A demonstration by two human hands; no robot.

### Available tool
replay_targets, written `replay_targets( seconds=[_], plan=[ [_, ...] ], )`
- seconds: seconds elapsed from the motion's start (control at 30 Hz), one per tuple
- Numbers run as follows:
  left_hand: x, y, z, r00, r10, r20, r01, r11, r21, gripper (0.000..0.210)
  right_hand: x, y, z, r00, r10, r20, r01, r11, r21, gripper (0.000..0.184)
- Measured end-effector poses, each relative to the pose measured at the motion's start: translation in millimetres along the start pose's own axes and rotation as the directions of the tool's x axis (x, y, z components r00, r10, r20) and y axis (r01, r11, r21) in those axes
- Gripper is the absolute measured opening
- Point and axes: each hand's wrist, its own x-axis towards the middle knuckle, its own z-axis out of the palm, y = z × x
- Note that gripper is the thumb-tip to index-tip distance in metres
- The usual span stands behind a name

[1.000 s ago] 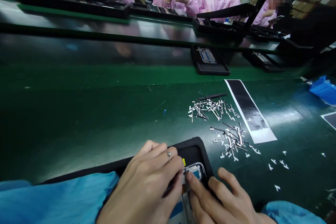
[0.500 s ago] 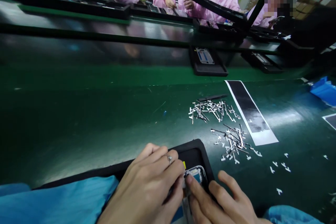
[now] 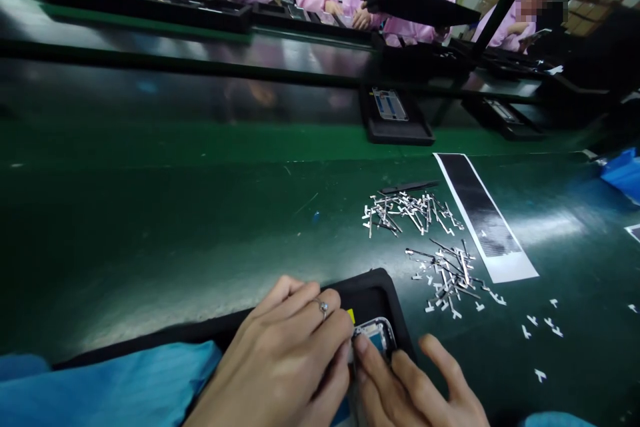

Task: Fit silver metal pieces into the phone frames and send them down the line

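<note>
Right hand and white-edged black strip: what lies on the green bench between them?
In the head view, the nearer loose pile of thin parts lies between the right hand and the strip.

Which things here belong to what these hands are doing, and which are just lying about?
Likely in the job:
phone-like frame, with the left hand and right hand at it
black tray beneath

Seemingly just lying about, untouched:
two heaps of thin strips (possibly for the job; unclear)
black tool
dark sheet with white border
</note>
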Motion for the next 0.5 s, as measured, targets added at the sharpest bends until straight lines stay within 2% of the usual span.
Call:
replay_targets(
  seconds=[0.13, 0.3, 0.4, 0.5],
  plan=[
    [-2, 0, 1.7, 0.999, 0.012, 0.047, -0.012, 1.0, -0.008, 0.025, 4, 0, 0, 1.0, -0.001, -0.029, 0.001, 1.0, -0.001, 0.048],
    [-7, -2, 10.2, 0.998, -0.055, -0.004, 0.055, 0.997, -0.053, 0.026, 3, 2, 0, 0.997, -0.076, 0.022, 0.076, 0.997, 0.023, 0.047],
    [-6, -3, 8.9, 0.997, -0.026, 0.067, 0.031, 0.998, -0.061, 0.022, 3, 5, 0, 0.998, -0.064, -0.008, 0.065, 0.997, 0.046, 0.046],
    [-3, -3, 4.9, 0.999, -0.004, 0.053, 0.005, 1.0, -0.019, 0.021, 1, 8, -2, 0.999, -0.039, -0.014, 0.04, 0.994, 0.097, 0.047]
  ],
)
